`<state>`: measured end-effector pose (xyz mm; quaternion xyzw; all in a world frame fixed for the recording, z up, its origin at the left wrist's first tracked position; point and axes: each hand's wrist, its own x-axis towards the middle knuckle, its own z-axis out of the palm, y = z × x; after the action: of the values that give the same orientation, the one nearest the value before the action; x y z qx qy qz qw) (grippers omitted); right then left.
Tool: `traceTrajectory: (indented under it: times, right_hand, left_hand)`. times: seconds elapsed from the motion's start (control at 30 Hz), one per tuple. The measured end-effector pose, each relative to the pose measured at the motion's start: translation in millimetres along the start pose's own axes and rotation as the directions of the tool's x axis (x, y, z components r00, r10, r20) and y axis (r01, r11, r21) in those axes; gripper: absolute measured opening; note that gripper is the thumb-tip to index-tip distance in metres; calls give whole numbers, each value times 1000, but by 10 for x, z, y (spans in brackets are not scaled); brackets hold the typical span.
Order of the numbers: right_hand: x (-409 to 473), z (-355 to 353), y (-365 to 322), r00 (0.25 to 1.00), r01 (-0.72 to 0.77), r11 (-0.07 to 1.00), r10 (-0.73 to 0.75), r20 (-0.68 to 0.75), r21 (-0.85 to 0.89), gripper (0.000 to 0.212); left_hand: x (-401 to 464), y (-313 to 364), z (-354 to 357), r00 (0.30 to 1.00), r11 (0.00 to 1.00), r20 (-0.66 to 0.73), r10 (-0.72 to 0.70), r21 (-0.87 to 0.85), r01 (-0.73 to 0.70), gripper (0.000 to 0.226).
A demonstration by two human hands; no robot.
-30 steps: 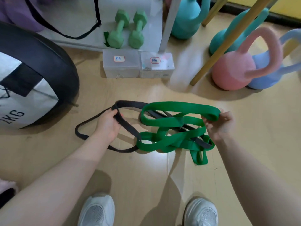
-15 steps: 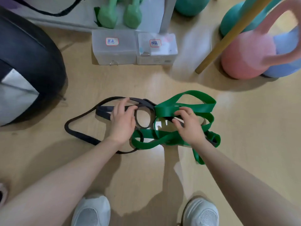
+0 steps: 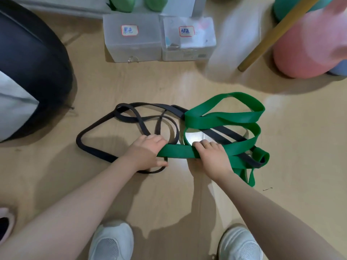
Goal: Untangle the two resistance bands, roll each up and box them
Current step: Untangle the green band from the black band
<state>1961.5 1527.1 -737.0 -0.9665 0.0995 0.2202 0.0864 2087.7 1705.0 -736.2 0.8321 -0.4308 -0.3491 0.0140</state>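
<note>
- While both bands lie knotted on the floor, the untangling step looks to be in hand; neither is rolled, and the two clear boxes [image 3: 132,37] stand well beyond the fingertips.
- Green band [image 3: 223,117]: loops spread beyond and right of the right hand's fingers; one flat strand runs between both hands.
- Black band [image 3: 97,126]: loops beyond and left of the left hand's fingers, threading through the green.
- Left hand [image 3: 145,153]: fingers curled round the green strand's end.
- Right hand [image 3: 211,156]: fingers curled over the same strand, gripping it.
- Next, probably draw the green strand free of the black.
</note>
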Motion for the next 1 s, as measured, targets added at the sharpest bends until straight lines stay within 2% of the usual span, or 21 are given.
traceTrajectory:
  times: [0.07, 0.17, 0.23, 0.3, 0.4, 0.47, 0.5, 0.53, 0.6, 0.63, 0.7, 0.77, 0.87, 0.93, 1.0]
  right_hand:
    - [10, -54, 21, 999, -22, 1000, 23, -38, 19, 36]
    - [55, -289, 58, 993, -66, 987, 79, -85, 145, 37]
    - [32, -470, 85, 989, -97, 977, 116, -90, 191, 40]
    - [-19, -613, 124, 983, -133, 962, 158, -89, 240, 40]
    - [-62, -771, 149, 975, -162, 938, 200, -95, 307, 40]
    - [-42, -865, 136, 972, -158, 915, 211, -106, 372, 31]
    - [-26, -918, 121, 968, -161, 893, 227, -111, 421, 25]
    - [-4, -968, 113, 961, -180, 859, 259, -102, 479, 20]
    - [12, -1065, 96, 944, -230, 752, 327, -46, 617, 14]
    - [10, -1103, 95, 937, -252, 688, 350, -7, 681, 13]
    - [0, -1162, 111, 926, -291, 610, 374, 56, 737, 15]
    - [-9, -1196, 142, 914, -345, 609, 391, 109, 714, 16]
    - [-12, -1211, 172, 942, -304, 695, 323, 96, 652, 18]
    - [6, -1229, 147, 975, -217, 791, 204, 88, 572, 40]
    - [45, -1255, 61, 979, -195, 799, 122, 164, 569, 46]
  left_hand:
    - [-14, -28, 39, 1000, 998, -25, 0, 68, 2, 55]
    - [-52, 3, 86, 996, 999, -85, -22, 25, 24, 45]
    - [-97, 55, 95, 993, 999, -118, 2, -50, -8, 41]
    - [-181, 122, 30, 970, 982, -241, -26, -189, -21, 39]
    - [-301, 216, -163, 855, 934, -499, -141, -352, -52, 37]
    - [-357, 272, -285, 763, 834, -576, -292, -544, -92, 44]
    - [-375, 307, -331, 737, 751, -561, -377, -651, -111, 51]
    - [-374, 336, -354, 741, 652, -503, -445, -749, -117, 55]
    - [-384, 393, -351, 834, 442, -277, -477, -896, -44, 61]
    - [-393, 423, -318, 886, 400, -162, -434, -916, 29, 62]
    - [-385, 443, -204, 938, 476, -77, -337, -874, 99, 52]
    - [-390, 407, -152, 944, 538, -96, -316, -838, 95, 37]
    - [-475, 317, -166, 971, 606, -86, -222, -792, 69, 28]
    - [-583, 241, -208, 985, 695, -71, -156, -717, 59, 29]
    - [-702, 144, -257, 992, 787, -45, -121, -613, 68, 31]
